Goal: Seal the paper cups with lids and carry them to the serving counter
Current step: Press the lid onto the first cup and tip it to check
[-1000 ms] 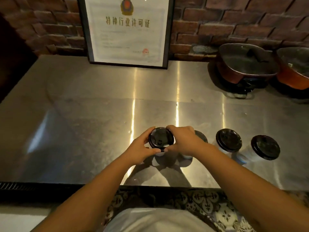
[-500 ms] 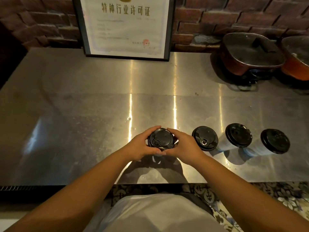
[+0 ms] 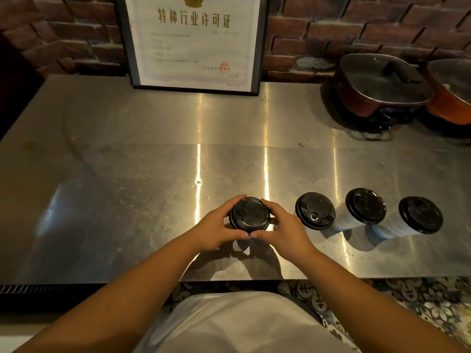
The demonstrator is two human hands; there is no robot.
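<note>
cup (image 3: 239, 244) and black lid (image 3: 249, 217) are held near the table (image 3: 127, 200) front edge, directly between both grips: left hand (image 3: 216, 229) and right hand (image 3: 283, 231) curl round the rim equally close. three lidded cups (image 3: 367, 212) are lined up rightward.

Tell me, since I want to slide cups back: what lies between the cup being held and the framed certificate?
Only bare steel counter, seen in the head view. Both the left hand and the right hand grip the lidded cup; the framed certificate leans at the wall.
</note>
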